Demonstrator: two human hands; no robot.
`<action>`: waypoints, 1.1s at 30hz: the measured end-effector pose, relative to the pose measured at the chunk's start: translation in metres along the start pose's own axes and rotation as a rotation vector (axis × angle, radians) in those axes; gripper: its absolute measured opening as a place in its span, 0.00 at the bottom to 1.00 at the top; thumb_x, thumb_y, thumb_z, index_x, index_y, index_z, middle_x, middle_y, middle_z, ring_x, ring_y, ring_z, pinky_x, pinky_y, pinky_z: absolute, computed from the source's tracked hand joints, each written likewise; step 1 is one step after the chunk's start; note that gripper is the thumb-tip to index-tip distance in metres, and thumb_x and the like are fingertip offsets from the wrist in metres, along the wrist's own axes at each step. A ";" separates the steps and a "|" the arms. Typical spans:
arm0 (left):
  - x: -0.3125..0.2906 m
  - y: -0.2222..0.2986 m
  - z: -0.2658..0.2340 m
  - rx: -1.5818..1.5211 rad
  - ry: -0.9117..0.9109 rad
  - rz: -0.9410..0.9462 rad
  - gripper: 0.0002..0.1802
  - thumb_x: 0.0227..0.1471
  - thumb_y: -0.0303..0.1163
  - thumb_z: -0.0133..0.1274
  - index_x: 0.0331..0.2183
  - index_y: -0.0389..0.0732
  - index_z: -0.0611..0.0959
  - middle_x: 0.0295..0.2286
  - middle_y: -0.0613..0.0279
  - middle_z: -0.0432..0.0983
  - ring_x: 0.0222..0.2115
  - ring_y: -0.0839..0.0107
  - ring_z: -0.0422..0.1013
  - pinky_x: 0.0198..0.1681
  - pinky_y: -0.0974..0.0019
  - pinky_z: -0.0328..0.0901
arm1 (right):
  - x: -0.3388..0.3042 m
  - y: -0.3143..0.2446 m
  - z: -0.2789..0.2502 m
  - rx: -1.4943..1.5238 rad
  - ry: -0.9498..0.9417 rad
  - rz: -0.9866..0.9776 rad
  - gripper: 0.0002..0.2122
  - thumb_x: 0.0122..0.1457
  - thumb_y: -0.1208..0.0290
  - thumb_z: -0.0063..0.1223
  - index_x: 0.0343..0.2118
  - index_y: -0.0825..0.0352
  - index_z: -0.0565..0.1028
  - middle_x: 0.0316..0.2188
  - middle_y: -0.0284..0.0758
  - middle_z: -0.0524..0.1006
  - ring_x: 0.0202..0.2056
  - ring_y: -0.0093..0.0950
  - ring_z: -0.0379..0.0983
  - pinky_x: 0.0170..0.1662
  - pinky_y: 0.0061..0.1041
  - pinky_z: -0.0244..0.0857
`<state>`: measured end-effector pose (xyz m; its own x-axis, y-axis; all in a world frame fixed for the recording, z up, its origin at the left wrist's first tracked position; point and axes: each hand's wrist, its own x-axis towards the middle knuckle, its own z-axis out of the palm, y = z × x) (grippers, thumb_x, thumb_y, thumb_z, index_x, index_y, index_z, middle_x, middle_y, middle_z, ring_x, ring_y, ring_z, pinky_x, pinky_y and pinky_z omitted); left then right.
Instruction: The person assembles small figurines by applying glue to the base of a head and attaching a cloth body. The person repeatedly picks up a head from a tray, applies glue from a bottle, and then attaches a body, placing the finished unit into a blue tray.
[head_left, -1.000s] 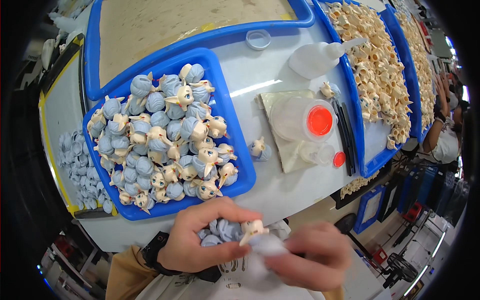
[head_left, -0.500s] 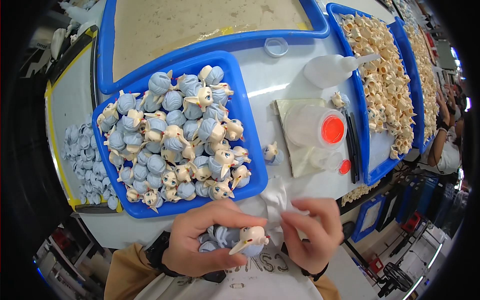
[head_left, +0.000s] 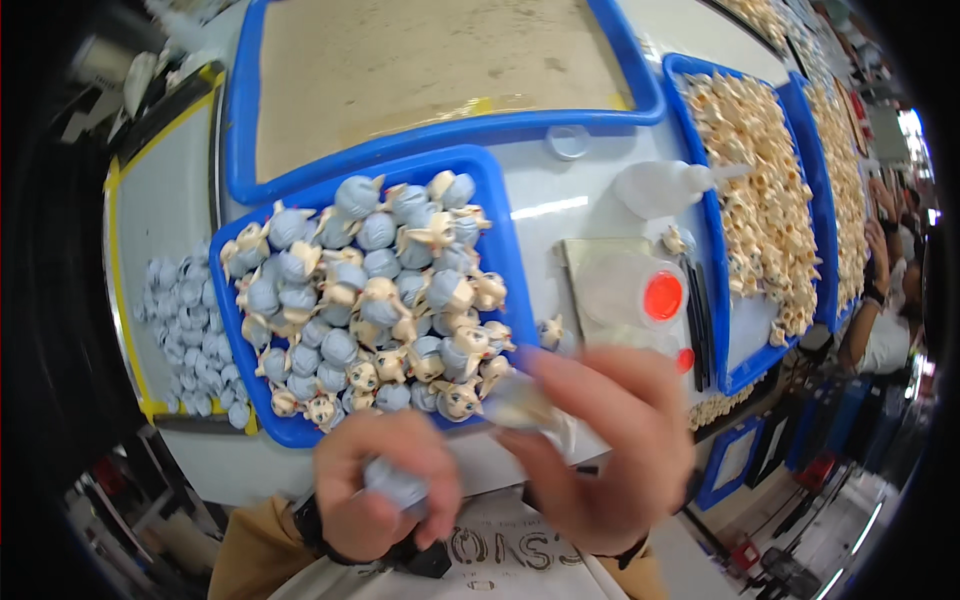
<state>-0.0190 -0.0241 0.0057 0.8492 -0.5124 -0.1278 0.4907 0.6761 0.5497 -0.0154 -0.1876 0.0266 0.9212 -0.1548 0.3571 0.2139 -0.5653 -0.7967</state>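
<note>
My left hand (head_left: pixel 375 490) is curled around one or more blue-grey hair pieces (head_left: pixel 396 484), partly hidden by the fingers. Between the thumb and fingers of my right hand (head_left: pixel 625 445), a doll head (head_left: pixel 524 402) is pinched, smeared by motion. That head is beside the near right corner of a blue tray (head_left: pixel 508 245). Cream-faced doll heads (head_left: pixel 380 300) with blue-grey hair and pointed ears fill this tray. One more doll head (head_left: pixel 552 332) lies on the table, just beyond my right hand.
Loose blue-grey hair pieces (head_left: pixel 185 330) lie at left. A large blue-rimmed tray (head_left: pixel 430 70) stands at the back. On the right are a squeeze bottle (head_left: pixel 650 190), a clear jar (head_left: pixel 615 285) with red contents, dark slim tools (head_left: pixel 699 325) and a tray of cream parts (head_left: pixel 750 180). Another person (head_left: pixel 875 335) sits farther right.
The doll head has passed from my left hand to my right, which has moved up toward the tray. My left hand keeps blue-grey hair. The view has tilted slightly.
</note>
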 end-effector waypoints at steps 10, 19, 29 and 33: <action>0.014 -0.009 0.010 0.137 -0.043 0.104 0.16 0.52 0.42 0.42 0.33 0.38 0.67 0.23 0.59 0.63 0.17 0.73 0.63 0.19 0.77 0.61 | -0.016 0.014 -0.045 0.084 -0.112 0.117 0.10 0.43 0.76 0.47 0.31 0.71 0.73 0.31 0.41 0.71 0.29 0.32 0.68 0.28 0.26 0.61; 0.017 -0.003 0.023 0.071 0.192 -0.447 0.19 0.48 0.37 0.49 0.35 0.36 0.62 0.19 0.56 0.65 0.11 0.73 0.64 0.08 0.76 0.56 | -0.045 0.117 -0.188 -0.876 0.122 0.508 0.11 0.42 0.77 0.54 0.32 0.69 0.72 0.28 0.35 0.71 0.28 0.28 0.66 0.33 0.24 0.61; 0.013 -0.008 0.018 0.262 0.054 -0.596 0.24 0.43 0.40 0.55 0.35 0.29 0.69 0.23 0.47 0.70 0.16 0.70 0.68 0.10 0.77 0.57 | -0.037 0.087 -0.168 -0.687 0.368 0.485 0.07 0.39 0.76 0.53 0.25 0.69 0.72 0.22 0.34 0.71 0.25 0.28 0.67 0.30 0.25 0.60; 0.018 -0.005 0.020 0.357 -0.044 -0.733 0.24 0.44 0.40 0.54 0.37 0.29 0.71 0.23 0.49 0.71 0.17 0.72 0.67 0.13 0.77 0.58 | -0.034 0.009 -0.108 -0.187 -0.093 -0.011 0.05 0.40 0.79 0.52 0.23 0.70 0.73 0.23 0.35 0.72 0.24 0.25 0.67 0.25 0.19 0.59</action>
<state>-0.0100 -0.0480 0.0171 0.3243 -0.7847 -0.5283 0.8206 -0.0445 0.5698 -0.0800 -0.2752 0.0599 0.9470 -0.0774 0.3118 0.1680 -0.7080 -0.6859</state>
